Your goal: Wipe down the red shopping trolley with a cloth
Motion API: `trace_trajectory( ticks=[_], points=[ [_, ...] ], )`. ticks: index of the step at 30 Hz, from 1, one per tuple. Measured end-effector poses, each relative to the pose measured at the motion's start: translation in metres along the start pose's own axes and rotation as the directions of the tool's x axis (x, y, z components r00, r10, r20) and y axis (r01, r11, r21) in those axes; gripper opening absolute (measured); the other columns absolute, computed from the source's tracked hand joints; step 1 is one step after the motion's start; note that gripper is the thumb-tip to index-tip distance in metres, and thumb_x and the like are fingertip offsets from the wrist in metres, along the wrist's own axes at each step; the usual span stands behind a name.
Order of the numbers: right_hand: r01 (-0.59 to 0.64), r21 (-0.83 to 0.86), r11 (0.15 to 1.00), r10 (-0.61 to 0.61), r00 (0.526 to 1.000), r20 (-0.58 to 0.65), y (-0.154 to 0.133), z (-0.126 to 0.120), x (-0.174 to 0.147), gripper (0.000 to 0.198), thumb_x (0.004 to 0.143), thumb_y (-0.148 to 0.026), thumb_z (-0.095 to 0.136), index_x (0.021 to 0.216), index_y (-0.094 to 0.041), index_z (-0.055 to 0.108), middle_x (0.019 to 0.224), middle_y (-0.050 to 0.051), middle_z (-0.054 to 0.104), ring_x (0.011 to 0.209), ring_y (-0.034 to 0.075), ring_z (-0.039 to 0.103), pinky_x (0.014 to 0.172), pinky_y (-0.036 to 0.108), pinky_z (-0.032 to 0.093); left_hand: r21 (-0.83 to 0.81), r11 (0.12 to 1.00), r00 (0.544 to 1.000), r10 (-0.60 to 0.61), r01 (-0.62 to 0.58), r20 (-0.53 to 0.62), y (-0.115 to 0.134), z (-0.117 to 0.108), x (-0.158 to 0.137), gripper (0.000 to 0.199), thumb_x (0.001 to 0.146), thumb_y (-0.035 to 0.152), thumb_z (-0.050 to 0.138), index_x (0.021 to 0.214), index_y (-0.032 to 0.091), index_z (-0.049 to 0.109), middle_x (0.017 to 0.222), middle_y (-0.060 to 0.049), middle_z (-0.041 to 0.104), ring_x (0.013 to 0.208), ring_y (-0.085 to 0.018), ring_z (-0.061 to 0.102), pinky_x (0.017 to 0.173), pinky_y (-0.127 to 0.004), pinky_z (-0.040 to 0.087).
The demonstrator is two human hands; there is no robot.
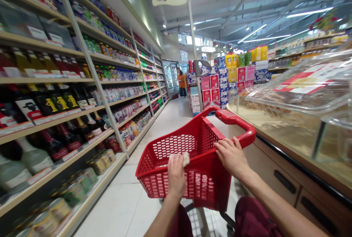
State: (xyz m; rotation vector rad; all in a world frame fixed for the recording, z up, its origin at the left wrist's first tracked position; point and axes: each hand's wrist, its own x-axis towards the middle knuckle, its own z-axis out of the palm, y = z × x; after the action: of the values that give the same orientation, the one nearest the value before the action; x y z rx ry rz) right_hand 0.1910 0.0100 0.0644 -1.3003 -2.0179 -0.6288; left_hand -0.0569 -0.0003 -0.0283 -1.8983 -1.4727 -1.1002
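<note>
A red plastic shopping cart [209,185] with a perforated basket stands in front of me, turned sideways, its handle at the right. My left hand [176,178] is closed on a crumpled white cloth [186,159] and presses it against the basket's near rim. Most of the cloth is hidden under the fingers. Further right, my right hand [232,156] curls its fingers over the same rim, close to the base of the red handle [249,134].
Shelves of bottles and cans [68,112] line the left side. A wooden display counter [275,149] with clear plastic food packs [310,86] borders the right. Stacked boxes [211,86] stand ahead beside a pole. A person in orange [181,81] stands far down the tiled aisle.
</note>
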Motion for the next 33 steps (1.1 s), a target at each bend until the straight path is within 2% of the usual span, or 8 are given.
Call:
trace_trajectory(
  ticks=[3, 6, 9, 16, 23, 29, 31, 33],
  points=[
    [0.012, -0.001, 1.0, -0.012, 1.0, -0.001, 0.003, 0.0, 0.0, 0.026, 0.085, -0.024, 0.039, 0.098, -0.023, 0.062, 0.099, 0.004, 0.064, 0.097, 0.02, 0.05, 0.096, 0.041, 0.018, -0.012, 0.996, 0.994, 0.084, -0.083, 0.069, 0.008, 0.002, 0.003, 0.054, 0.077, 0.002, 0.029, 0.127, 0.022, 0.036, 0.125, -0.005, 0.049, 0.123, -0.02, 0.032, 0.099, -0.045, 0.033],
    [0.023, -0.006, 1.0, -0.023, 1.0, -0.003, 0.005, -0.002, 0.0, 0.026, 0.085, -0.024, 0.039, 0.097, -0.023, 0.062, 0.098, 0.004, 0.064, 0.097, 0.02, 0.05, 0.097, 0.042, 0.018, 0.05, 0.996, 0.997, 0.077, -0.078, 0.024, -0.043, -0.016, -0.018, 0.056, 0.075, 0.002, 0.029, 0.126, 0.022, 0.037, 0.122, -0.007, 0.052, 0.122, -0.021, 0.035, 0.097, -0.047, 0.033],
    [0.004, -0.011, 1.0, -0.004, 1.0, 0.007, 0.003, -0.003, 0.0, 0.026, 0.084, -0.023, 0.04, 0.098, -0.022, 0.062, 0.1, 0.005, 0.064, 0.099, 0.021, 0.05, 0.097, 0.042, 0.016, 0.113, 0.992, 0.996, -0.047, 0.055, -0.077, -0.082, -0.03, -0.032, 0.053, 0.076, 0.006, 0.031, 0.127, 0.02, 0.036, 0.12, -0.009, 0.052, 0.121, -0.023, 0.035, 0.097, -0.049, 0.032],
    [0.022, -0.014, 1.0, -0.022, 1.0, 0.014, 0.004, 0.0, 0.0, 0.026, 0.085, -0.024, 0.039, 0.099, -0.023, 0.061, 0.099, 0.004, 0.064, 0.098, 0.02, 0.05, 0.096, 0.041, 0.018, 0.043, 0.998, 0.999, 0.045, -0.046, 0.019, -0.01, 0.001, -0.002, 0.052, 0.075, 0.002, 0.031, 0.122, 0.02, 0.043, 0.121, -0.006, 0.052, 0.121, -0.02, 0.035, 0.099, -0.045, 0.032],
    [0.012, -0.007, 1.0, -0.012, 1.0, 0.013, 0.005, -0.006, -0.002, 0.026, 0.085, -0.023, 0.039, 0.098, -0.022, 0.061, 0.099, 0.005, 0.064, 0.098, 0.021, 0.05, 0.097, 0.042, 0.017, 0.182, 0.981, 0.998, 0.063, -0.06, -0.011, -0.068, -0.032, -0.028, 0.054, 0.076, 0.002, 0.03, 0.127, 0.019, 0.037, 0.12, -0.01, 0.052, 0.122, -0.023, 0.033, 0.097, -0.047, 0.034],
    [0.027, -0.002, 1.0, -0.027, 1.0, 0.012, 0.006, -0.003, -0.001, 0.026, 0.085, -0.023, 0.039, 0.099, -0.023, 0.061, 0.099, 0.005, 0.063, 0.098, 0.021, 0.05, 0.096, 0.043, 0.019, 0.073, 0.989, 0.99, 0.125, -0.129, 0.06, 0.001, -0.006, 0.003, 0.057, 0.073, -0.002, 0.03, 0.126, 0.02, 0.037, 0.123, -0.006, 0.05, 0.121, -0.021, 0.035, 0.099, -0.046, 0.033],
    [0.027, -0.002, 1.0, -0.027, 0.999, 0.024, 0.009, -0.003, -0.001, 0.026, 0.085, -0.023, 0.039, 0.099, -0.023, 0.06, 0.1, 0.004, 0.063, 0.098, 0.021, 0.05, 0.096, 0.043, 0.019, 0.046, 0.986, 0.984, 0.157, -0.161, 0.08, 0.002, -0.006, 0.003, 0.058, 0.074, -0.002, 0.03, 0.127, 0.021, 0.036, 0.124, -0.006, 0.049, 0.122, -0.02, 0.034, 0.098, -0.044, 0.035],
    [0.021, 0.005, 1.0, -0.021, 0.999, 0.041, 0.011, -0.004, -0.001, 0.025, 0.085, -0.024, 0.04, 0.1, -0.023, 0.06, 0.101, 0.004, 0.063, 0.099, 0.02, 0.049, 0.097, 0.043, 0.018, 0.064, 0.984, 0.985, 0.163, -0.166, 0.061, -0.021, -0.014, -0.008, 0.057, 0.075, -0.001, 0.029, 0.127, 0.023, 0.035, 0.122, -0.005, 0.051, 0.121, -0.02, 0.035, 0.097, -0.043, 0.037]
  ],
)
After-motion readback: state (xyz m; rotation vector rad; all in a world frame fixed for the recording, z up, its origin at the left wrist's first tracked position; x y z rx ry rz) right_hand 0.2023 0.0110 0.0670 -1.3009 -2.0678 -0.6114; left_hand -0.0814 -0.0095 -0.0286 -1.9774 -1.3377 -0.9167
